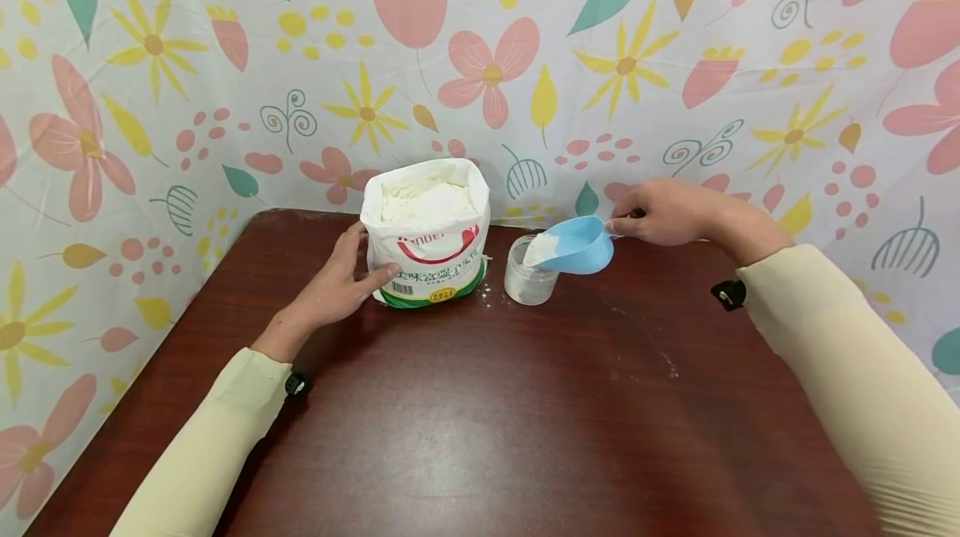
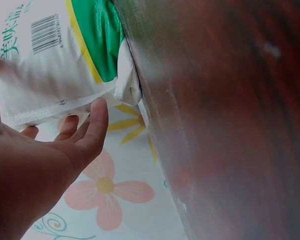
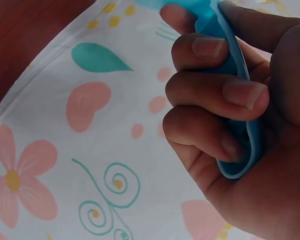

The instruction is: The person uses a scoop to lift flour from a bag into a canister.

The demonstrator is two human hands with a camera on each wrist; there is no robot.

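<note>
Pale sleeves [image 1: 847,370] flank the jar [image 1: 528,288], the left hand [image 1: 333,287] with fingers spread against the white bag [image 1: 435,247] beside it, the right hand [image 1: 663,210] curling fingers round the blue scoop [image 1: 583,248], tip at the jar's mouth.

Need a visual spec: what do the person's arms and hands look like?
Left sleeve and right sleeve are long and pale cream, the right finely ribbed. A small black device shows beside each cuff. Left hand and right hand are bare: no gloves or rings visible.
</note>
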